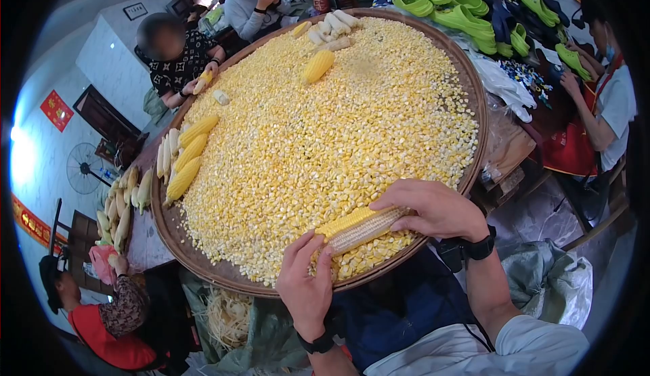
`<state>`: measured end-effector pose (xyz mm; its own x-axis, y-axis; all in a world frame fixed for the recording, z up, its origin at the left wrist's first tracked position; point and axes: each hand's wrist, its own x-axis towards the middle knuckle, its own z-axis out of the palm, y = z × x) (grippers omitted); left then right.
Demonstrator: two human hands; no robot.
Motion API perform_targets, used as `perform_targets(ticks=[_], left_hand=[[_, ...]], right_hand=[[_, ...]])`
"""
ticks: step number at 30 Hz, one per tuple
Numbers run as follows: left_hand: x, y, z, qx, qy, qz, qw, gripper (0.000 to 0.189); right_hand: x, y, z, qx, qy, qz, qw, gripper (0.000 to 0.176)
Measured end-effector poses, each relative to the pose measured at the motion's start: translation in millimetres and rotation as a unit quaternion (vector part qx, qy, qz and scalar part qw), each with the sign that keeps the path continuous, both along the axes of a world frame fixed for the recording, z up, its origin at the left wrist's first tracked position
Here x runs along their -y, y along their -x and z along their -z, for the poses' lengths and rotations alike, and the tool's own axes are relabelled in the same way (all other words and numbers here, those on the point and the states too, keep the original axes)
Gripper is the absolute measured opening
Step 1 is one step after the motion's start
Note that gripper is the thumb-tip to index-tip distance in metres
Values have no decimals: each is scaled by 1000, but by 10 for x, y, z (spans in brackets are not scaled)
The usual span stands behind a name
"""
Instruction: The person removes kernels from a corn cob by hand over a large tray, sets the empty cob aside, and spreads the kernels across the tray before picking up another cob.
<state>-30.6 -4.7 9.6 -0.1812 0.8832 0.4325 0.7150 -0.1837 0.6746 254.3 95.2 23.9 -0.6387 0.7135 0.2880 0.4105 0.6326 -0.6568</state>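
An ear of corn (362, 232), partly stripped to the pale cob along its near side, lies between my two hands over the front rim of a big round tray (484, 115). My left hand (305, 278) is wrapped round its left end. Around the right end, the thumb and fingers of my right hand (437, 210) are closed. Loose yellow kernels (311, 139) cover the tray beneath. Several full ears of corn (189, 152) rest at the tray's left edge beside bare cobs (164, 156). One more full ear (318, 67) sits farther back, near stripped cobs (333, 27).
Across the tray at left, a person (179, 64) holds a cob. Unhusked ears (122, 200) are piled at left, near a person in a red vest (115, 322). Green clogs (467, 20) are heaped at back right, where another person (602, 105) handles one. Sacks (548, 281) stand below.
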Motion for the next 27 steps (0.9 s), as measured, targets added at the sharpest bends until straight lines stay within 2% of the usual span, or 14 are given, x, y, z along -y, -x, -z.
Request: perform_targets(ticks=[10,13,19,27], left_hand=[[15,19,-5,23,5,29,999,20],[11,-24,-77,53,39,14,998,27],[5,0,-64,-33,13,37,999,43],[12,-3,-40,-23,1,30,999,35]], right_hand=[[-8,1,14,-3,3,-2,1000,51],[-7,6,11,-4,5,-1,1000,51],[-2,6,3,-4,8,0,1000,51],[4,3,-8,-7,6,-1,1000,51]])
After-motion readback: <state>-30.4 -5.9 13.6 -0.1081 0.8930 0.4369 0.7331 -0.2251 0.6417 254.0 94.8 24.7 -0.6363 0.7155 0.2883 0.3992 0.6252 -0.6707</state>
